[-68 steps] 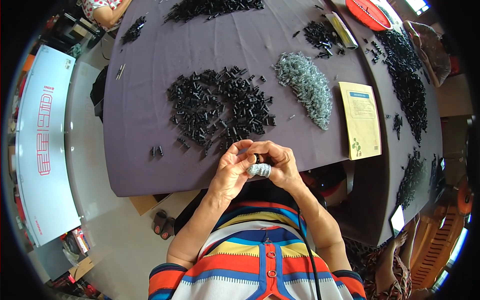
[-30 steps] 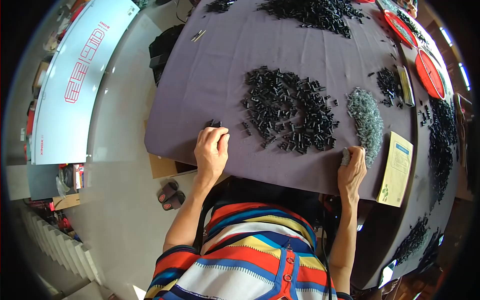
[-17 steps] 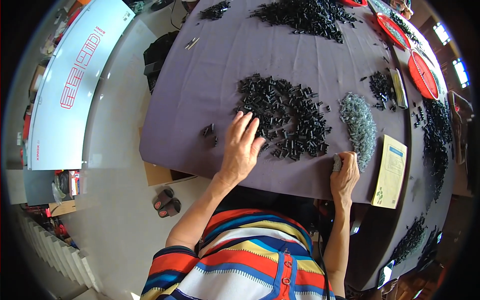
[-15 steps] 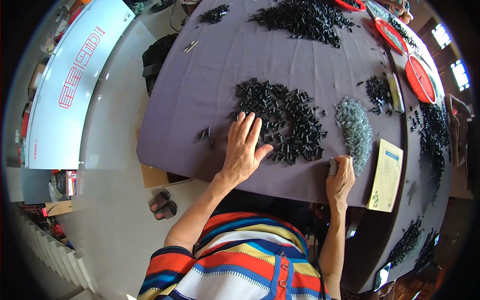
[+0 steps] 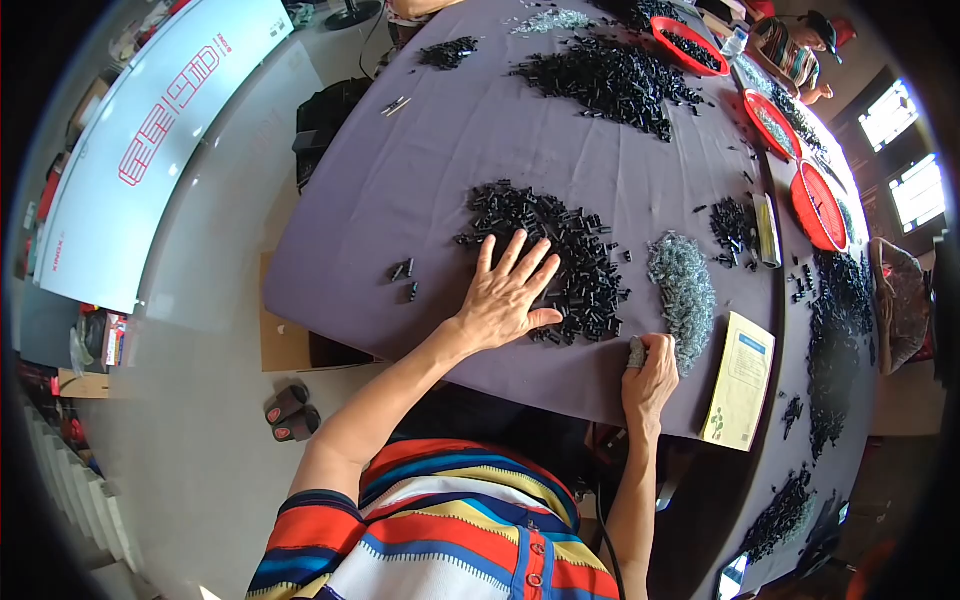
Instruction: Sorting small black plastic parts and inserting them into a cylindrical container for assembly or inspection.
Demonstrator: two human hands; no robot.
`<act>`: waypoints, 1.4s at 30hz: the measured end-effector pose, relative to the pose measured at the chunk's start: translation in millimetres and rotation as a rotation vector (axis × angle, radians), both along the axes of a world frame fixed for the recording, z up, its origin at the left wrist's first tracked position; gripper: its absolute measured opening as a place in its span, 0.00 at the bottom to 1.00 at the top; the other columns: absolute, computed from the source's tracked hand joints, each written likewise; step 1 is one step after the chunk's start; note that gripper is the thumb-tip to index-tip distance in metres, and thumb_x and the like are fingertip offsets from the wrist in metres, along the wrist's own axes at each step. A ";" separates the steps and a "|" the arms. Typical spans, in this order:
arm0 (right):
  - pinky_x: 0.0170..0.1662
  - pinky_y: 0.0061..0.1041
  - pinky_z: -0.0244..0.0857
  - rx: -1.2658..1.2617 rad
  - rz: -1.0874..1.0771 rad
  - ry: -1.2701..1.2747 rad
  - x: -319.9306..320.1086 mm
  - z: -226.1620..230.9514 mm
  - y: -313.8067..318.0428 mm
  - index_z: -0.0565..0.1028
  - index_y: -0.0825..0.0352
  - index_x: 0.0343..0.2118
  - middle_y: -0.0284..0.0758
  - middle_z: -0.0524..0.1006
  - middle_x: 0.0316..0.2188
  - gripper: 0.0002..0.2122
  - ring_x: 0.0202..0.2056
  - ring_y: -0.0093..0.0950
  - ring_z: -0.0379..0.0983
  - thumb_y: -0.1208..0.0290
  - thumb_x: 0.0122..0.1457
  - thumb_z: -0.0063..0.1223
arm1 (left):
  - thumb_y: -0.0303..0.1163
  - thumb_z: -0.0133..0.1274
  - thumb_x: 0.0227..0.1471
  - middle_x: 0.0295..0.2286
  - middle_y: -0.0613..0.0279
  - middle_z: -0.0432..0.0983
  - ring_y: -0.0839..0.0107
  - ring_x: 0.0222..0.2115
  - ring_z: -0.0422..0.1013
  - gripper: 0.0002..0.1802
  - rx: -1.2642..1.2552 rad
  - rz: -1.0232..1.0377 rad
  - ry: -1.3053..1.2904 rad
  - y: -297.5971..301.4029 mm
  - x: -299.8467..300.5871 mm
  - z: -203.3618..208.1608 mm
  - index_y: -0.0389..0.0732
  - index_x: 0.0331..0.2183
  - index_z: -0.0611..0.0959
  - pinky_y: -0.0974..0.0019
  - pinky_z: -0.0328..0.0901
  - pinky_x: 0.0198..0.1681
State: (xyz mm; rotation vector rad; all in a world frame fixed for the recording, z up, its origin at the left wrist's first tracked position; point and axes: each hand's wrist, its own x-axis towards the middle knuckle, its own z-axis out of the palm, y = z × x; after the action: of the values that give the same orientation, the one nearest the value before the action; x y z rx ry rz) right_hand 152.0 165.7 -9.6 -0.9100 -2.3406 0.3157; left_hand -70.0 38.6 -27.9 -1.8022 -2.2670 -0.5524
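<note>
My left hand (image 5: 501, 300) lies palm down with fingers spread on the near-left part of a pile of short black cylindrical pieces (image 5: 590, 295). Its fingertips touch the pieces, and it grips nothing. Near the table's front edge my right hand (image 5: 651, 375) is curled closed. Something grey and rough covers or sits at one of its fingers; what the fingers hold, if anything, is hidden. Just beyond that hand stretches a long heap of small clear, greyish pieces (image 5: 684, 295). A few loose black pieces (image 5: 402, 269) rest left of my left hand.
Purple-grey cloth (image 5: 350, 250) covers the table. A yellow packet (image 5: 739, 380) lies right of my right hand. Farther off are a large black pile (image 5: 610, 80), red trays (image 5: 820, 205) and a seated person (image 5: 795, 45). Slippers (image 5: 292, 412) lie on the floor.
The view has shifted, bringing more of the table's far side into sight. My left hand's fingers have spread wider over the black pile, which looks more gathered. My right hand stays closed.
</note>
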 end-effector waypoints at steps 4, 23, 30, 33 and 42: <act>0.35 0.35 0.62 0.011 -0.009 0.000 2.5 -0.7 1.2 0.68 0.67 0.31 0.39 0.69 0.28 0.05 0.31 0.40 0.69 0.76 0.54 0.51 | 0.68 0.37 0.51 0.60 0.55 0.53 0.51 0.62 0.45 0.45 -0.009 -0.026 -0.018 13.7 -1.7 -0.5 0.43 0.58 0.65 0.34 0.36 0.60; 0.34 0.37 0.63 -0.010 -0.015 0.020 1.9 0.3 1.4 0.68 0.67 0.31 0.40 0.69 0.28 0.07 0.31 0.43 0.69 0.82 0.49 0.51 | 0.58 0.41 0.56 0.58 0.46 0.55 0.50 0.60 0.50 0.40 -0.014 0.017 -0.087 69.9 -39.3 11.2 0.34 0.56 0.64 0.43 0.43 0.61; 0.34 0.35 0.63 -0.045 -0.017 0.002 2.2 4.1 2.7 0.68 0.67 0.31 0.40 0.70 0.29 0.06 0.31 0.42 0.69 0.80 0.51 0.52 | 0.69 0.32 0.52 0.61 0.50 0.51 0.53 0.63 0.43 0.50 -0.102 -0.025 -0.026 82.6 -53.6 1.2 0.34 0.59 0.60 0.41 0.36 0.63; 0.34 0.35 0.64 -0.056 -0.018 0.002 0.3 6.6 3.6 0.68 0.67 0.31 0.40 0.70 0.29 0.06 0.30 0.41 0.70 0.80 0.51 0.52 | 0.70 0.32 0.50 0.60 0.50 0.53 0.53 0.63 0.45 0.52 -0.131 0.000 0.024 86.0 -65.7 7.5 0.33 0.59 0.59 0.42 0.37 0.63; 0.34 0.35 0.64 -0.085 -0.023 0.013 -2.6 6.8 7.2 0.68 0.67 0.31 0.40 0.70 0.29 0.07 0.31 0.41 0.70 0.81 0.49 0.51 | 0.74 0.24 0.48 0.61 0.47 0.51 0.53 0.63 0.43 0.56 -0.168 -0.032 -0.198 103.6 -28.5 23.1 0.33 0.59 0.61 0.41 0.34 0.63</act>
State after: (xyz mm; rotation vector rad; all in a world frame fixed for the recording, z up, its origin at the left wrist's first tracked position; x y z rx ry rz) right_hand 149.4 172.9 -2.8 -0.9715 -2.3180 0.4133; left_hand -98.6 142.2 -4.8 -1.9432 -2.4861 -0.5853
